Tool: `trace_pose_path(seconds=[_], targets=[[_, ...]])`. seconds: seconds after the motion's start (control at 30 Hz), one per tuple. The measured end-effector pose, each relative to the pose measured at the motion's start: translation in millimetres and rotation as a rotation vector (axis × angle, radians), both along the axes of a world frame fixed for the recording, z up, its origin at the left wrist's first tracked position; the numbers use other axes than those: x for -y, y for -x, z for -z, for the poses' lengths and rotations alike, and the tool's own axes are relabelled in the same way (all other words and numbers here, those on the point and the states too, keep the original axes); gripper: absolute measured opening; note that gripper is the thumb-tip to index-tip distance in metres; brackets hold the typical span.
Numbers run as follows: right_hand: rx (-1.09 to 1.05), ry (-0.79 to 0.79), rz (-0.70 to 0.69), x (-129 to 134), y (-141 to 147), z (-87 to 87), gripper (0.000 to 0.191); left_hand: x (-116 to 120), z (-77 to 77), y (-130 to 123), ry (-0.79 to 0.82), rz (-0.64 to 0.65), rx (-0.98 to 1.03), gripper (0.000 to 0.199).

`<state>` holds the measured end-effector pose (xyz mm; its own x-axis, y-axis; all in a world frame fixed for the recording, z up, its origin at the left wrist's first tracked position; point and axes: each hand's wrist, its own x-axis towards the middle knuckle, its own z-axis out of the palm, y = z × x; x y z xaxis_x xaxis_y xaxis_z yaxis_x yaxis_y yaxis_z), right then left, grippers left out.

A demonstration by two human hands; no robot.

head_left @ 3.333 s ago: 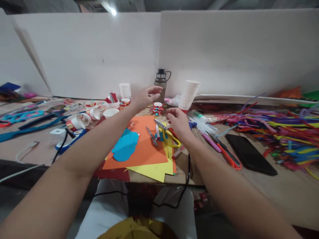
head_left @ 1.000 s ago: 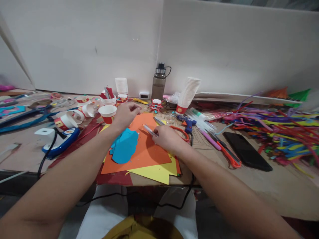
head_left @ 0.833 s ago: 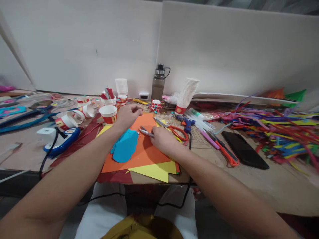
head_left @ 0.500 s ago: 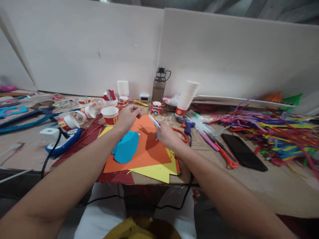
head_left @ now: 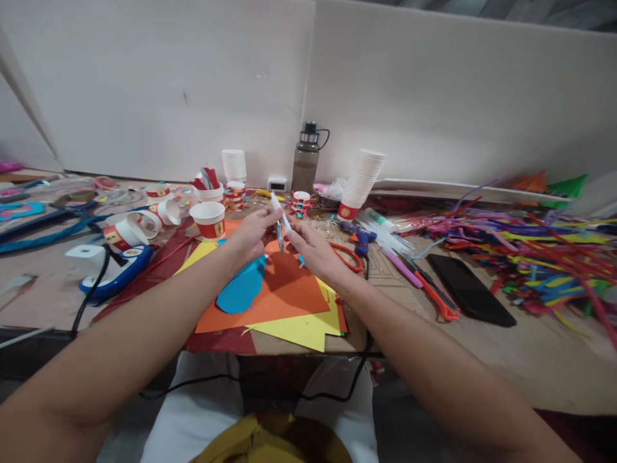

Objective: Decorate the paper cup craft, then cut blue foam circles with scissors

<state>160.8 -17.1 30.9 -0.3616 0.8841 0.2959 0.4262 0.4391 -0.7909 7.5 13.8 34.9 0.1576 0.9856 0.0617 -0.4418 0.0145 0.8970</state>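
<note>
white pen [head_left: 285,222] is hovering over the orange paper [head_left: 289,283]; right hand [head_left: 312,247] is pinching its near end, left hand [head_left: 253,231] is gripping it farther up; silver pen [head_left: 280,239] is poking out right beside it, can't tell which hand's holding that; blue paper [head_left: 241,293] is lying at 7 o'clock from the pens, paper cup [head_left: 211,225] is standing at 9, bottle [head_left: 305,170] at 1, phone [head_left: 470,289] is lying at 4

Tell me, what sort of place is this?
Probably a craft workspace: on the table lie orange paper, a blue hot-glue gun and a heap of brightly coloured craft strips. Whether it is a workshop, classroom or home, I can't tell.
</note>
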Motion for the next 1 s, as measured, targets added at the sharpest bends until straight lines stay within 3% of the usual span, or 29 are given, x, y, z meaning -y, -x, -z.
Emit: trace_pose_path(seconds=[0.1,0.23,0.43,0.63,0.87,1.0], targets=[[0.127,-0.079,-0.013,-3,-1,2.0,0.029,-6,-6.8,10,0.002,-0.191,0.051,0.017],[0.362,-0.207,-0.144,-7,4,5.3,0.032,-11,-10.8,18,0.039,-0.369,0.105,0.016],[0.682,-0.266,-0.391,-6,12,9.6,0.045,-18,7.3,18,0.096,-0.333,0.152,0.016],[0.792,-0.193,-0.381,7,3,12.9,0.068,-23,34.0,12,0.063,-0.390,-0.020,0.016],[0.782,-0.151,-0.440,36,-13,5.9,0.068,-21,34.3,12,0.048,-0.422,-0.052,0.016],[0.699,-0.038,-0.554,67,-23,-15.7,0.060,-20,31.6,11,0.092,-0.422,-0.051,0.014]])
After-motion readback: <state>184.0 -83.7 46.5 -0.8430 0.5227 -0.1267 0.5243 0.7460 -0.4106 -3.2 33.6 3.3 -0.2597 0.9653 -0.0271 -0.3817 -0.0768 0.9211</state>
